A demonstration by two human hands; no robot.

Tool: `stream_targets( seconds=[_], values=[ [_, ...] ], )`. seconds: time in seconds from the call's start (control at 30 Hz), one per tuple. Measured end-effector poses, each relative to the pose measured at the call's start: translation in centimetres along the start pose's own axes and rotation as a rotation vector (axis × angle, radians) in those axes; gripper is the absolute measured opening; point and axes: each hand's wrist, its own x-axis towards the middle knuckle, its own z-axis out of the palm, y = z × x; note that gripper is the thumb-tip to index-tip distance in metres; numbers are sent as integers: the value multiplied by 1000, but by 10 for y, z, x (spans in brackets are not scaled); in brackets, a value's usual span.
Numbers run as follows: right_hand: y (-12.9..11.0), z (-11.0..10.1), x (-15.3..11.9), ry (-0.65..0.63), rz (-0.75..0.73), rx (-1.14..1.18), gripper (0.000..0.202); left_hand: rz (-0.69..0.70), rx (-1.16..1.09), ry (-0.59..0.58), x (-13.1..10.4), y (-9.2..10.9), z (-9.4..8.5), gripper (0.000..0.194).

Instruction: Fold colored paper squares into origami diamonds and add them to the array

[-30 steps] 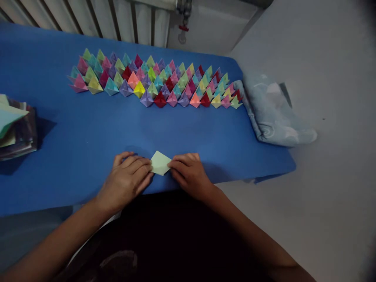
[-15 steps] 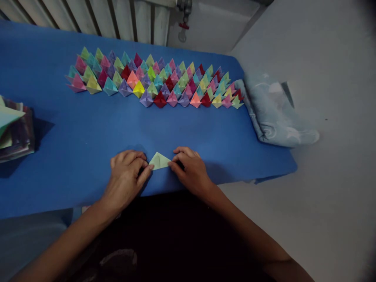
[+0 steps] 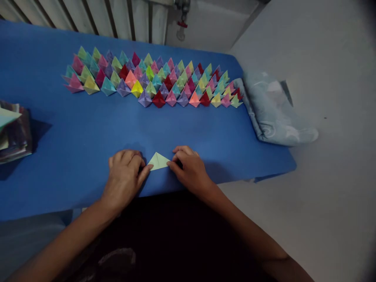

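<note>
Table (image 3: 123, 121) blue; paper (image 3: 158, 161) pale green; folded papers (image 3: 159, 99) red, pink, purple, turquoise, yellow, green; cloth (image 3: 273, 113) grey-blue, white swirl.

So the pale green paper (image 3: 158, 161) is folded into a low, wide triangle, just below the middle of the frame. It's lying flattish, peak toward the top, with a crease running down from it. Pretty dim, so the layers underneath are hard to tell.

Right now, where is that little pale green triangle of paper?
In the head view, the pale green paper is at the near edge of the blue table, between the left hand and the right hand.
</note>
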Motion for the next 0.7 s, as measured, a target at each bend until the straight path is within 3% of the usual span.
stream_targets(
  seconds=[0.1,0.2,0.27,0.47,0.57,0.7],
  values=[
    [0,-1,2,-6,-4,-9,17,164,34,34,5,-2,-1,17],
    [-1,-2,3,-6,-5,-11,14,388,-22,6,8,-8,0,28],
    [-1,-3,2,-16,-9,-14,13,466,-66,-3,9,-14,1,32],
    [7,-4,-4,52,11,-61,8,450,-59,-55,4,-16,-2,38],
    [12,-6,-6,50,26,-45,2,454,-75,-80,8,-14,-5,31],
    [16,-10,-6,79,51,27,12,476,-83,-105,23,-16,-3,24]
  ],
)
